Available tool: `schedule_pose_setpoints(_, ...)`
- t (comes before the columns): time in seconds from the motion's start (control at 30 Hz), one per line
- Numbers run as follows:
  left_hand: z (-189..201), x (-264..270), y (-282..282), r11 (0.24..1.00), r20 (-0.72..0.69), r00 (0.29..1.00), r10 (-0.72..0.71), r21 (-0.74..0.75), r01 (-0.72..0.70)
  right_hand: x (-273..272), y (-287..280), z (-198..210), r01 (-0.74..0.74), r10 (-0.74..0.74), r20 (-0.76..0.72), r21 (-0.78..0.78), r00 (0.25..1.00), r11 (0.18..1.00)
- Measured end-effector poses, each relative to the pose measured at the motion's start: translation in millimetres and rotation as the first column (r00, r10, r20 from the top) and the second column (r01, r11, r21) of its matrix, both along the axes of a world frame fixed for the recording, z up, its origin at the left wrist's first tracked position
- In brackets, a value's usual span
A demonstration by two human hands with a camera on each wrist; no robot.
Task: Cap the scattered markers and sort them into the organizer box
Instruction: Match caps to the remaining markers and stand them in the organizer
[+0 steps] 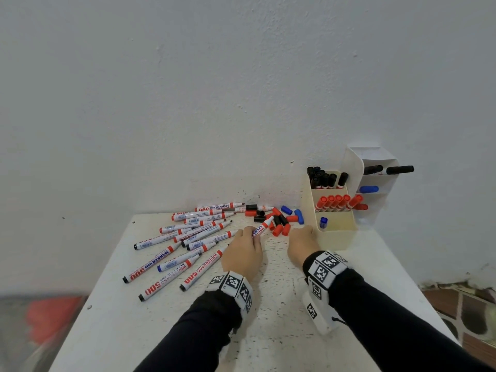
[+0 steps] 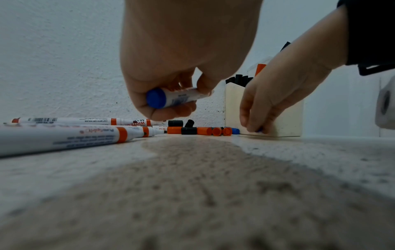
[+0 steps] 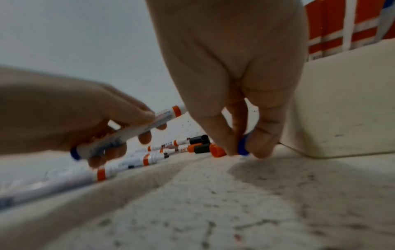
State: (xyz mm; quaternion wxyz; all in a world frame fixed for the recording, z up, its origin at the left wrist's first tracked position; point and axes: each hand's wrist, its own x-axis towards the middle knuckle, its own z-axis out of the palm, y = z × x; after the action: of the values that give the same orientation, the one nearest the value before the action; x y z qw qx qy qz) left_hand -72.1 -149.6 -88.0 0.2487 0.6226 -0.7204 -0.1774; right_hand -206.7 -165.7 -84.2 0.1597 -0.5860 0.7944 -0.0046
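Note:
My left hand (image 1: 249, 234) grips an uncapped white marker (image 1: 261, 228) with a blue end plug (image 2: 156, 98), its tip pointing toward the cap pile. My right hand (image 3: 242, 152) pinches a blue cap (image 3: 243, 146) that lies on the table beside the cream organizer box (image 1: 336, 238). In the head view the right hand (image 1: 302, 236) hides that cap. Loose red, black and blue caps (image 1: 280, 220) lie between the hands and the wall. Several uncapped markers (image 1: 185, 238) are scattered at the left. The box holds black-capped markers at the back, red ones in the middle and one blue marker (image 1: 323, 222) in front.
A white holder (image 1: 355, 163) with a few black, blue and red markers stands behind the box against the wall. The speckled white table (image 1: 268, 323) ends at the left near the scattered markers and at the right past the box.

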Motion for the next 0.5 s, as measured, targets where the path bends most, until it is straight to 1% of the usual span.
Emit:
schedule_pose_setpoints(0.07, 0, 1, -1, 1.000, 0.008, 1.000, 0.005, 0.005, -0.005, -4, 0, 5, 0.039, -0.005, 0.218, -0.150, 0.976, 0.988)
schedule_pose_setpoints(0.1, -1, 0, -1, 1.000, 0.013, 1.000, 0.007, 0.007, -0.007, -5, 1, 8, 0.101, 0.000, 0.381, -0.245, 0.924, 0.964)
schedule_pose_setpoints(0.13, -2, 0, -1, 1.000, 0.018, 1.000, 0.007, 0.008, -0.008, -5, 3, 14, 0.187, 0.022, 0.525, -0.342, 0.851, 0.921)
schedule_pose_setpoints(0.17, -2, 0, -1, 1.000, 0.019, 1.000, 0.005, 0.006, -0.005, -4, 5, 18, 0.270, 0.061, 0.641, -0.406, 0.765, 0.873)
schedule_pose_setpoints(0.2, -3, 0, -1, 1.000, 0.018, 1.000, 0.002, -0.001, -0.002, -2, 7, 22, 0.336, 0.115, 0.719, -0.453, 0.685, 0.826)
schedule_pose_setpoints(0.23, -2, 0, -1, 1.000, 0.014, 1.000, -0.004, -0.013, 0.004, 1, 6, 24, 0.380, 0.160, 0.760, -0.482, 0.630, 0.789)
schedule_pose_setpoints(0.27, -2, 0, -1, 1.000, 0.010, 1.000, -0.013, -0.025, 0.014, 4, 5, 25, 0.409, 0.195, 0.777, -0.505, 0.599, 0.760)
schedule_pose_setpoints(0.3, -2, 0, -1, 0.999, 0.010, 1.000, -0.024, -0.036, 0.025, 6, 3, 24, 0.423, 0.217, 0.782, -0.522, 0.585, 0.740)
schedule_pose_setpoints(0.4, -1, -1, -1, 0.998, 0.009, 0.999, -0.034, -0.051, 0.034, 11, 1, 23, 0.453, 0.219, 0.788, -0.530, 0.576, 0.717)
schedule_pose_setpoints(0.5, 0, 0, 0, 0.998, 0.001, 1.000, -0.027, -0.060, 0.027, 11, 1, 23, 0.492, 0.226, 0.769, -0.575, 0.598, 0.653)
